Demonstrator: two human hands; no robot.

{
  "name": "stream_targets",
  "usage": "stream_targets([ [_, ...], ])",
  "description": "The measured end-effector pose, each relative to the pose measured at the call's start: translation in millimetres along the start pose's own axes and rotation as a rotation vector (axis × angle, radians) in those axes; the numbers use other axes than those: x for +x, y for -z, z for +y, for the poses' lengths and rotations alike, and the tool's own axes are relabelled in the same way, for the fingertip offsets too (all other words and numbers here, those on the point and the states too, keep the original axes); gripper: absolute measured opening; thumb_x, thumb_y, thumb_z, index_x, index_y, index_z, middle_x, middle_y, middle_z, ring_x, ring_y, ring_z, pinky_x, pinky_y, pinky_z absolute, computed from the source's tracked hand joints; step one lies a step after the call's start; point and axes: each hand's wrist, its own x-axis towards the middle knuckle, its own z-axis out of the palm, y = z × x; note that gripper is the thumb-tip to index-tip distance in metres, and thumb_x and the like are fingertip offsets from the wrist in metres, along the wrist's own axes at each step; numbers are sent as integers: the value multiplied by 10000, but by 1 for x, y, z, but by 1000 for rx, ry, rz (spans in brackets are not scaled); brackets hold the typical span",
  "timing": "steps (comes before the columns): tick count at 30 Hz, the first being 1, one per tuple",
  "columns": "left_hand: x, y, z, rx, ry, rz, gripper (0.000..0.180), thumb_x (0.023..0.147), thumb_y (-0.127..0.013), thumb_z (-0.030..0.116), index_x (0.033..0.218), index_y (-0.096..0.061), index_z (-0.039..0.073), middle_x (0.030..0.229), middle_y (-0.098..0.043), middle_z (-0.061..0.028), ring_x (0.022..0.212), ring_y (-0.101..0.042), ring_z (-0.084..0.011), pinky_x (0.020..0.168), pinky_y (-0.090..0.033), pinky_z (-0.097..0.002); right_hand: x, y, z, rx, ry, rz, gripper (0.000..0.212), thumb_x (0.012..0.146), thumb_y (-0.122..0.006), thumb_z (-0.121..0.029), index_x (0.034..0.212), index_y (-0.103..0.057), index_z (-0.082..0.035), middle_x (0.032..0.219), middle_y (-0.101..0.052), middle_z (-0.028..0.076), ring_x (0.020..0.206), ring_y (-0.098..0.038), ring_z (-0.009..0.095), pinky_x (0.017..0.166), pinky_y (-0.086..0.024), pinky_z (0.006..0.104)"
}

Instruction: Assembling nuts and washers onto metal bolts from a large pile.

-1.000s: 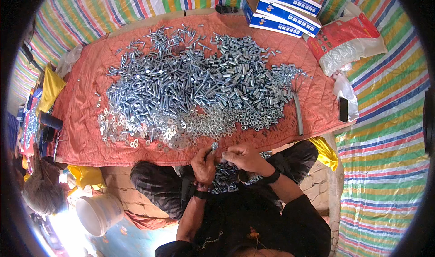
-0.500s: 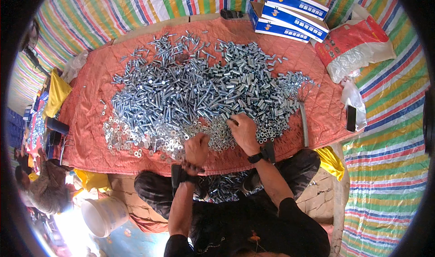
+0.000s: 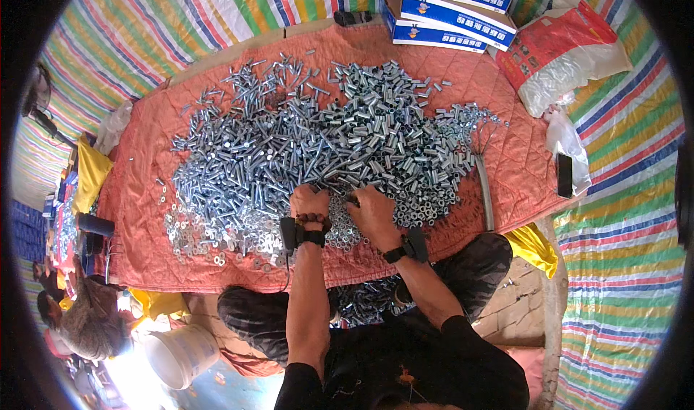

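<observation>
Countless bolts point(image 3: 249, 153), three stacked boxes point(image 3: 457, 18), one bucket point(image 3: 181, 357)

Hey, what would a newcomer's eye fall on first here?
Probably the big heap of metal bolts and tubes, spread over the red cloth in the middle. Next, the left hand and right hand, side by side at its near edge. Bright striped sheeting stands out behind and to the right.
</observation>
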Motion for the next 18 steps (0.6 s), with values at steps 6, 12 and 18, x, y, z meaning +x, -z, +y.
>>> stream_targets([
  [6, -8, 27, -13, -571, 82, -242, 200, 741, -692, 170, 777, -650, -22, 707, -664, -128, 663, -654, -201, 572, -521, -338, -10, 15, -4, 861, -350, -135, 174, 822, -686, -195, 852, -666, -25, 667, -584, 23, 551, -556, 140, 487, -412, 281],
  [12, -67, 47, -5, -1277, 93, -401, 211, 862, -625, 113, 1043, -601, 5, 868, -666, -72, 699, -632, -139, 586, -516, -256, -32, 39, -28, 1564, -575, -282, 130, 880, -632, -163, 889, -602, -37, 672, -526, -18, 520, -467, 74, 470, -372, 219],
  [18, -100, 61, -2, -1571, 90, -417, 332, 898, -575, 49, 1222, -506, 33, 986, -663, -104, 764, -643, -147, 686, -540, -250, -49, 54, -46, 1686, -596, -359, 165, 895, -618, -190, 957, -595, -39, 704, -511, -12, 543, -460, 77, 483, -364, 206],
])
